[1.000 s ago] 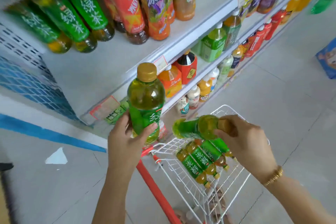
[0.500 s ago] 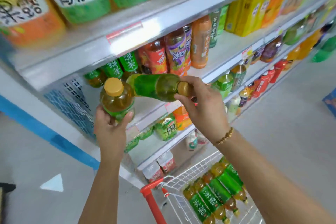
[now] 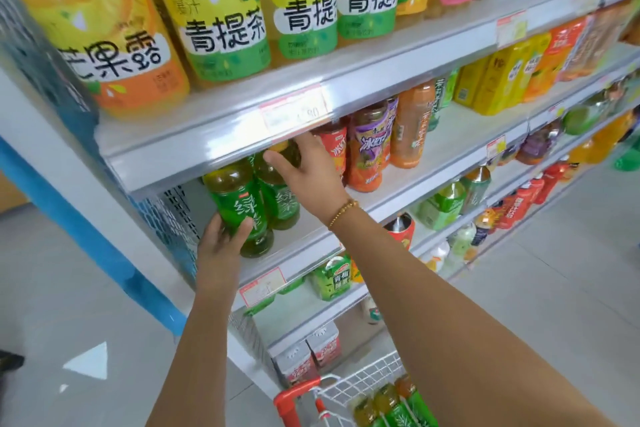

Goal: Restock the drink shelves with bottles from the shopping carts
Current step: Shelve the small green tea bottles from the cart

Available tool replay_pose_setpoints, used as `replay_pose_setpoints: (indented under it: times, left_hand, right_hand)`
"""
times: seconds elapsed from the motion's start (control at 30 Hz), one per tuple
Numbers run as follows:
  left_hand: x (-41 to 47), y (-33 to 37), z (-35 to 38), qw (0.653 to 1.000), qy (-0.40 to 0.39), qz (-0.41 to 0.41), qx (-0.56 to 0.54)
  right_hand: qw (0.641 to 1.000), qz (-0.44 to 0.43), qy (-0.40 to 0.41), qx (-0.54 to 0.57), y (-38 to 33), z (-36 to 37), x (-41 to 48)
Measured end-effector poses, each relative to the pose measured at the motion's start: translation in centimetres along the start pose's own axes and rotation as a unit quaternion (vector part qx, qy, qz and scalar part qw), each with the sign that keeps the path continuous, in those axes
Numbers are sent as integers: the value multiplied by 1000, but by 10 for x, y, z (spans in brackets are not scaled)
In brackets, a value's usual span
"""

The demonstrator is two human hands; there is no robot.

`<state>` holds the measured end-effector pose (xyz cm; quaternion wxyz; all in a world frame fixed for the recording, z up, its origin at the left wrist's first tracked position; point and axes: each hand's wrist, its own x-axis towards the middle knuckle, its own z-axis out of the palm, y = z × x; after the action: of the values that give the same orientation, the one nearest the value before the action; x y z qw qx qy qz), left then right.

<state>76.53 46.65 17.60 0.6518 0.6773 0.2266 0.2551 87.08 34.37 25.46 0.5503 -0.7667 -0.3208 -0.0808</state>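
Note:
Two green tea bottles with green labels stand upright side by side at the left end of the middle shelf [image 3: 446, 149]. My left hand [image 3: 221, 246] grips the lower body of the front bottle [image 3: 237, 204]. My right hand [image 3: 310, 175] reaches under the upper shelf's edge, its thumb and fingers closed around the neck of the second bottle [image 3: 282, 198], whose yellow cap shows just above the thumb. Several more green tea bottles [image 3: 394, 404] lie in the white wire shopping cart [image 3: 367, 374] at the bottom, partly hidden by my right forearm.
Red, purple and orange bottles [image 3: 370, 149] stand just right of my right hand. Large yellow-green bottles [image 3: 221, 14] fill the upper shelf, whose edge overhangs my hands. Lower shelves hold more drinks. The cart's red handle [image 3: 294, 399] is below. Grey floor lies right.
Both bottles have gone from the air in front of the shelf onto the middle shelf, and the right one has been turned upright. The view has moved closer and higher.

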Motion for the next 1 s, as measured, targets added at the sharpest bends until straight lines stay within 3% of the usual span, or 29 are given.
replay_pose_setpoints:
  times: [0.1,0.33,0.43,0.57,1.0]
  left_hand:
    - [2,0,4,1000,12,11,10]
    - [15,-12,7,981,99,39,159]
    - [16,-12,11,973,132,54,180]
    - [23,-18,17,971,192,43,136]
    - [80,-31,24,949,300,21,92]
  right_hand:
    - [995,28,39,92,8,17,3]
    - [994,24,38,101,26,39,0]
    - [987,85,54,121,44,49,-10]
    - [987,148,58,30,64,70,-26]
    - [981,151,85,-86,93,69,-5]
